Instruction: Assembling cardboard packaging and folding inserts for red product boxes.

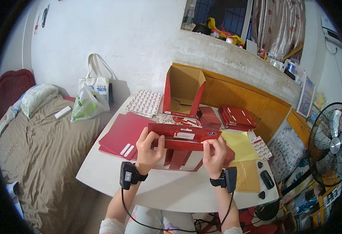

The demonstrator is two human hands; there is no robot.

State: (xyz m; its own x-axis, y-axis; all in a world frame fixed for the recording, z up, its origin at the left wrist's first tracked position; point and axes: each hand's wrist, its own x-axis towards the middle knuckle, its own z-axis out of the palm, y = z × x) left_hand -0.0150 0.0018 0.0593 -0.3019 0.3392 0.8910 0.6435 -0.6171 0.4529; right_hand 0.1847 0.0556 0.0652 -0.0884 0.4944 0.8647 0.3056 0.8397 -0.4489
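Note:
A red cardboard packaging box (202,134) is held above the near part of the white table. Its upper panel has a hang hole and a white label, and white and red parts show below. My left hand (149,150) grips the box's left side, thumb and fingers closed on its edge. At the right side, my right hand (214,155) pinches the same folded edge. Both wrists wear black strapped devices joined to a cable. Left of the box lie flat red sheets (120,134) with two white slots, partly behind my left hand.
Behind stands a tall open-front red carton (184,91). Stacked red pieces (237,117), patterned white sheets (144,103), a yellow sheet (239,145) and a tan envelope (248,177) lie on the table (101,171). A black fan (334,142) stands right, a bed (42,156) left.

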